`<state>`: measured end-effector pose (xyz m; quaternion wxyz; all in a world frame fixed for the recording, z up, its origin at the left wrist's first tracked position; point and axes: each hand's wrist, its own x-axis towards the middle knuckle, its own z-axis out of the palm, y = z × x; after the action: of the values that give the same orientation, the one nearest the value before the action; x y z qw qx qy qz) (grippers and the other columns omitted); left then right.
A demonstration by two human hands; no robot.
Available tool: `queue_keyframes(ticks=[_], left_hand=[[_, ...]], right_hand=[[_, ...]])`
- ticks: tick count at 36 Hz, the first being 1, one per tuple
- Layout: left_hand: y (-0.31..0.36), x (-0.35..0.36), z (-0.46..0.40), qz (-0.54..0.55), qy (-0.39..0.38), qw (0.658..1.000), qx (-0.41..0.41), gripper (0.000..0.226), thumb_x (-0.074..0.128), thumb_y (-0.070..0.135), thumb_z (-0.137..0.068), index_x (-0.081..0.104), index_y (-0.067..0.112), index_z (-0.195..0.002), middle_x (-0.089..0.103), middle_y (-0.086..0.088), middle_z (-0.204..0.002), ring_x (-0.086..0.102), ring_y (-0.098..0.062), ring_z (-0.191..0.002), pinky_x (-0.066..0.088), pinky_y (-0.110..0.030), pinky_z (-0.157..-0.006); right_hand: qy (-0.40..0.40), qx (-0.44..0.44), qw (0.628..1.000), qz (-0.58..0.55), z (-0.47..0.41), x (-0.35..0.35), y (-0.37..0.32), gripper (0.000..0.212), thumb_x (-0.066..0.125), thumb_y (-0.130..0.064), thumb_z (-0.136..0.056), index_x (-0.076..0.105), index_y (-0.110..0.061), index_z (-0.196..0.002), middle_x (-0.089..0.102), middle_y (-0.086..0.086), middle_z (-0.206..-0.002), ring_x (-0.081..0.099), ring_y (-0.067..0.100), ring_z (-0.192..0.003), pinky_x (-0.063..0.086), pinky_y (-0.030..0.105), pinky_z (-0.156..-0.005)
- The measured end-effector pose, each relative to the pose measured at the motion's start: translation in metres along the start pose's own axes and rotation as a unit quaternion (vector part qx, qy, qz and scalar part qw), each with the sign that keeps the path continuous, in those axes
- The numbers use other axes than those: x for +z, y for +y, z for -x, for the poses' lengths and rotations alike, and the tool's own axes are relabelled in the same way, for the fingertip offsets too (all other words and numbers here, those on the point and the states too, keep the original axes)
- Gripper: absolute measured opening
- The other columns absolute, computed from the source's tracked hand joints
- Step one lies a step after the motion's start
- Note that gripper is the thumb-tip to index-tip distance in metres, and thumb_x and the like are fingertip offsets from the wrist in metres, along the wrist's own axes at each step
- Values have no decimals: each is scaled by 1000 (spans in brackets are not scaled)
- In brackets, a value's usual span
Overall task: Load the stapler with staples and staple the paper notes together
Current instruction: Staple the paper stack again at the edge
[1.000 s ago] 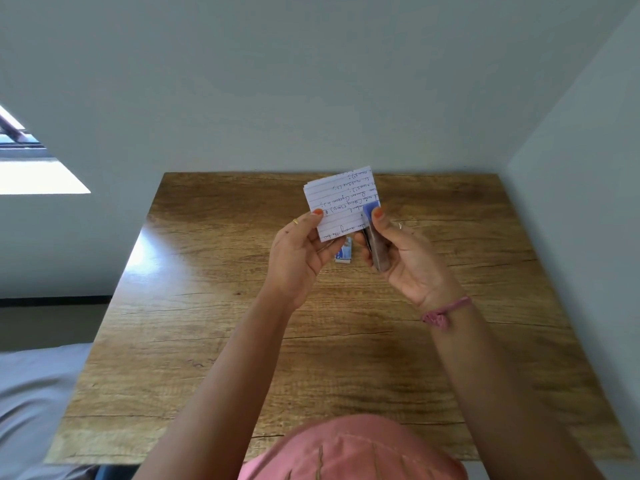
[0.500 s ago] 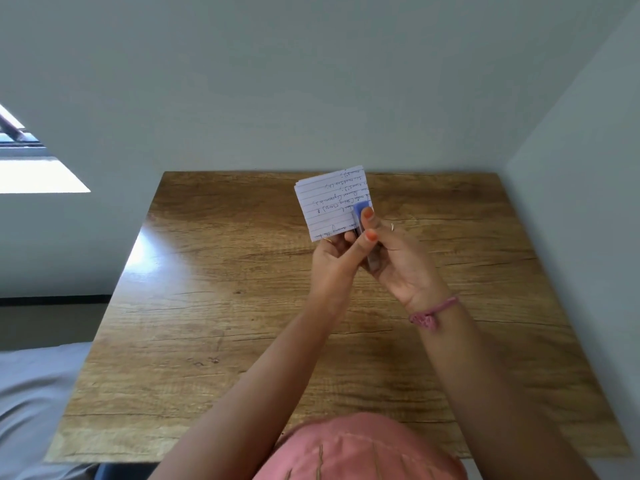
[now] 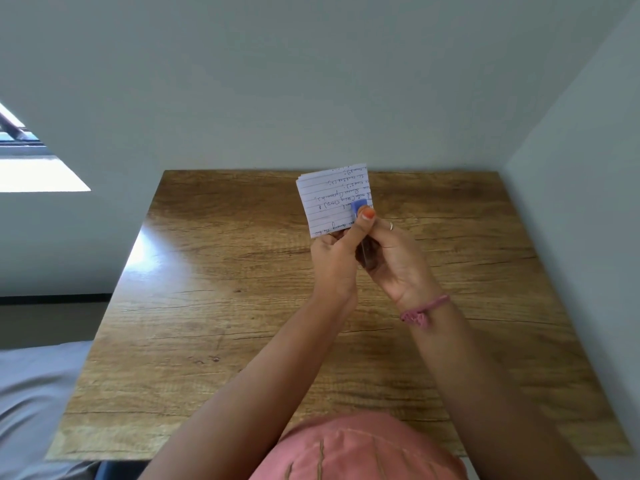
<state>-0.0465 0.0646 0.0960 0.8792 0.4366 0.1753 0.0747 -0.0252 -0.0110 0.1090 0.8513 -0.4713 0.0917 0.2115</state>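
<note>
Both hands are raised above the wooden table (image 3: 214,306). A small stack of lined, handwritten paper notes (image 3: 329,199) stands upright, and the blue-topped stapler (image 3: 359,205) is clamped on its lower right corner. My right hand (image 3: 398,265) grips the stapler's metal body from the right. My left hand (image 3: 334,261) closes in from the left, its thumb pressing on the stapler's blue top and its fingertips at the bottom edge of the notes. The hands hide most of the stapler.
The table stands in a corner, with grey walls behind it and to its right. A grey surface (image 3: 31,393) lies beside the table's left edge. The brim of a pink cap (image 3: 356,448) fills the bottom of the view.
My left hand let go of the notes' left side and moved right onto the stapler, thumb on top. The small staple box seen on the table earlier is now hidden behind my hands.
</note>
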Motion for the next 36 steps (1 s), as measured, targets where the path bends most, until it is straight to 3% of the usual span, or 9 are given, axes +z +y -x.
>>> queue_keyframes(ticks=[6, 10, 12, 14, 17, 21, 29, 32, 36], left_hand=[[1, 0, -2, 9, -8, 1000, 0, 36, 73, 9, -82, 65, 4, -117, 67, -23, -117, 63, -36, -113, 50, -43, -99], [5, -4, -3, -2, -47, 999, -14, 43, 71, 15, -84, 60, -3, -121, 64, -24, -111, 64, -28, -96, 54, -29, -77], [5, -7, -5, -8, -67, 998, -17, 48, 71, 19, -82, 58, -5, -121, 61, -23, -104, 61, -25, -89, 51, -27, -71], [5, -8, -4, 2, -82, 997, -13, 53, 71, 21, -81, 56, -8, -123, 63, -21, -102, 62, -23, -89, 51, -27, -75], [3, -10, 0, 70, -66, 995, -4, 50, 70, 15, -78, 57, -5, -122, 68, -10, -103, 66, -17, -95, 54, -26, -82], [-3, -14, 2, 110, 3, 994, 14, 19, 63, 0, -87, 62, 4, -106, 71, -9, -100, 67, -20, -95, 57, -31, -85], [-1, -17, 4, 80, 46, 995, 24, 11, 66, 1, -87, 69, 5, -97, 73, -8, -87, 66, -15, -73, 57, -30, -69], [1, -19, 3, 83, 59, 995, 15, 11, 68, 3, -86, 70, 5, -97, 72, -9, -86, 66, -15, -68, 55, -26, -57], [1, -20, 3, 79, 59, 995, 8, 13, 70, 6, -85, 71, 6, -98, 73, -9, -88, 67, -14, -66, 55, -26, -55]], right_hand=[[24, -19, 999, 16, -2, 2, 2, 27, 70, -22, -83, 71, -5, -104, 74, 12, -104, 70, 27, -100, 56, 34, -87], [33, -27, 998, 44, -2, 2, 2, 33, 72, -27, -80, 72, -6, -104, 69, 21, -112, 60, 45, -109, 47, 47, -97], [30, -31, 998, 55, -1, 2, 1, 20, 71, -27, -82, 76, -12, -94, 67, 21, -90, 58, 42, -75, 52, 34, -70], [28, -34, 997, 55, -1, 1, 1, 14, 71, -28, -81, 77, -17, -86, 58, 8, -70, 40, 17, -55, 37, 20, -47], [2, -27, 999, 30, -2, -1, 0, 19, 72, -31, -77, 78, -17, -89, 66, 8, -86, 50, 13, -66, 44, 19, -55], [-10, -18, 999, 25, -2, -4, -2, 24, 73, -29, -75, 75, -11, -91, 73, 7, -84, 63, 10, -66, 48, 16, -51], [-44, 10, 999, 23, -3, -11, 0, 30, 73, -36, -75, 77, -15, -96, 74, 5, -98, 67, 13, -82, 55, 24, -71], [-65, 28, 998, 4, -3, -14, -2, 38, 72, -39, -77, 75, -12, -103, 72, 7, -103, 67, 13, -85, 54, 25, -70], [-62, 43, 997, -4, -3, -15, -3, 44, 70, -39, -79, 71, -9, -110, 71, 6, -95, 66, 12, -80, 53, 23, -65]])
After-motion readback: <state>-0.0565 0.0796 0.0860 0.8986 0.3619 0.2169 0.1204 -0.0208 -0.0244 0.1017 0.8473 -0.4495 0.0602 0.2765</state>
